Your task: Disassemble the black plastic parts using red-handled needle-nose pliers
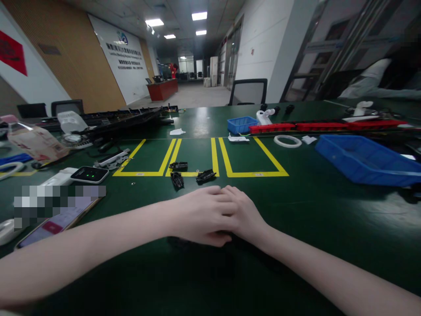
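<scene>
Both forearms reach in over the green tabletop (312, 224), and the left hand (202, 215) meets the right hand (246, 215) in the middle, its curled fingers overlapping the right hand's bent ones (whether either grip is clenched on something or on nothing, I cannot tell, since the palms are hidden). To the left, beside the left forearm, lies a phone (61, 219), partly blurred out. Just beyond the hands sit three black parts: one (177, 180) and another (206, 176) lie over the near strip of the middle yellow frame (215, 158), and a third (178, 165) lies across its left strip, with a tiny ring (197, 170) between them. A flat black box (90, 174) with green lights is off to the left. Farther right come a large blue bin (365, 164) and a white hoop (287, 141); past them run a red strip (322, 127) and, at its left end, a small blue bin (241, 126). A chair (249, 92) stands behind the far edge.
</scene>
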The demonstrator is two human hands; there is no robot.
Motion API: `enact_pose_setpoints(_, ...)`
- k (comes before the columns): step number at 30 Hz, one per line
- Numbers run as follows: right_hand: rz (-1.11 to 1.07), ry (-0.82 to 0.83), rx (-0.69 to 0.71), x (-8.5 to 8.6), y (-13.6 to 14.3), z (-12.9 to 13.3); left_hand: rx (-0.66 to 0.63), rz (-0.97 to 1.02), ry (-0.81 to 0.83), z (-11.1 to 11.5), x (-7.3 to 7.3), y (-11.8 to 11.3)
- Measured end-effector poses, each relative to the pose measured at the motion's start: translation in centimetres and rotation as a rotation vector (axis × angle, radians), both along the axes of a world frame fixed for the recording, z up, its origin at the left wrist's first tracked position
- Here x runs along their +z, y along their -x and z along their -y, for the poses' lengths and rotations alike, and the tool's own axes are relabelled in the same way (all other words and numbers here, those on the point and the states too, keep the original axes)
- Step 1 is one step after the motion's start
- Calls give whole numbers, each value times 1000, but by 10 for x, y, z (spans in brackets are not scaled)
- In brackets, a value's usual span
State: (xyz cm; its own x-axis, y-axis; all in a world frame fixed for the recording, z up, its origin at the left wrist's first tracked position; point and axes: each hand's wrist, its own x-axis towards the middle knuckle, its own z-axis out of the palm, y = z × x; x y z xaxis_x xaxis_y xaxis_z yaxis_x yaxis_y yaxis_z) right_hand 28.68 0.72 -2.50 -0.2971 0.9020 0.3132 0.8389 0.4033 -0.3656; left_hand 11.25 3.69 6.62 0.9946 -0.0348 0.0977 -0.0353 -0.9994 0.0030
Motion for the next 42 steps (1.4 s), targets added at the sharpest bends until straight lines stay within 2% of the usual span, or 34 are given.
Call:
enact_pose_setpoints(2, -27, 53, -27, 7, 1, 2, 162, 137, 33, 7, -12, 38)
enact_pose_setpoints(4, -66, 84, -50, 11, 2, 2, 327, 304, 60, 17, -31, 73)
enact_pose_setpoints(6, -117, 99, -64, 13, 2, 0, 389, 466, 77, 27, -52, 99)
enact_pose_setpoints(9, -194, 105, -81, 13, 1, -2, 512, 467, 144, 33, -75, 118)
enact_pose_setpoints(11, -223, 109, -76, 13, 1, -3, 584, 370, 199, 32, -81, 120)
enact_pose_setpoints(14, -241, 116, -58, 14, 1, -2, 617, 275, 273, 24, -81, 117)
enact_pose_setpoints(21, -241, 114, -33, 14, -1, -3, 640, 376, 374, 19, -76, 120)
enact_pose_setpoints(26, -200, 91, -15, 13, -2, -5, 602, 176, 420, 25, -75, 111)
enact_pose_setpoints(29, -165, 67, 13, 13, -2, -5, 656, 92, 436, 25, -73, 103)
enact_pose_setpoints(34, -98, -24, 87, 13, -2, -3, 751, 92, 525, 27, -70, 95)
enact_pose_setpoints(37, -79, -98, 168, 11, -2, -1, 772, 143, 642, 30, -69, 96)
enact_pose_setpoints(42, -44, -183, 328, 6, -2, 5, 762, 246, 944, 29, -63, 103)
